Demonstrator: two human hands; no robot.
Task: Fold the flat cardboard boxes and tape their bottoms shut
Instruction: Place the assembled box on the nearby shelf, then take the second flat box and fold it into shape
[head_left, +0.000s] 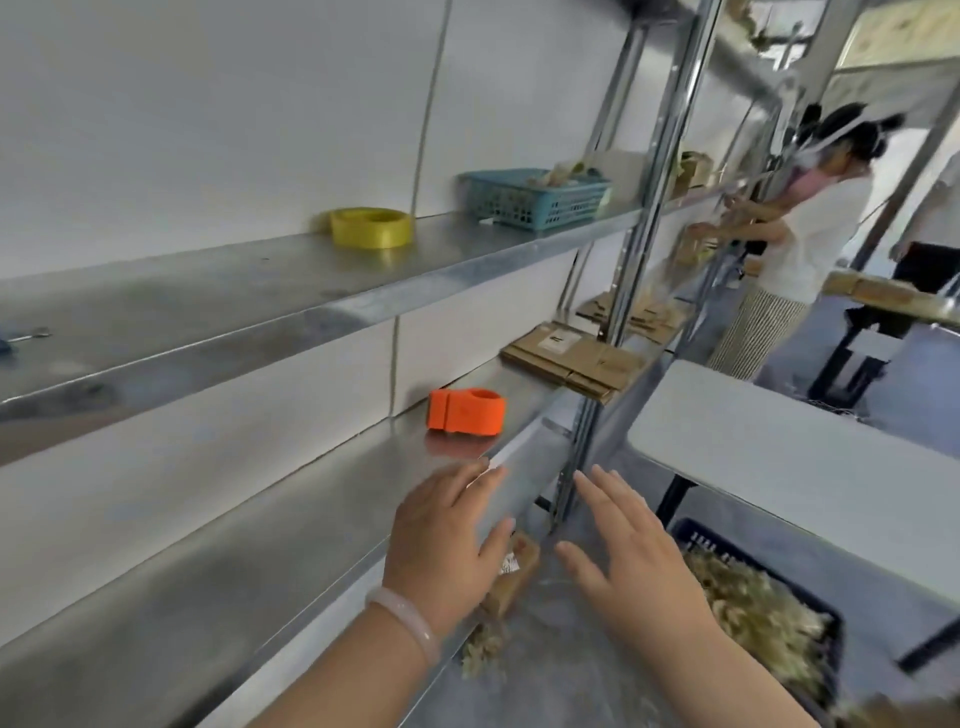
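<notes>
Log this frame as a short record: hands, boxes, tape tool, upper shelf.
hands: left hand and right hand both open, holding nothing, near the front edge of the lower grey metal shelf
boxes: stack of flat brown cardboard boxes on that shelf, not yet folded
tape tool: orange plastic tape dispenser on that shelf, untouched
upper shelf: yellow roll, blue plastic basket

The tape dispenser was bright orange, the roll yellow, and the lattice-patterned basket teal. The flat cardboard boxes were plain brown, one bearing a white label. The shelves were dull silver-grey, the worktop white, and the bracelet milky pale.
</notes>
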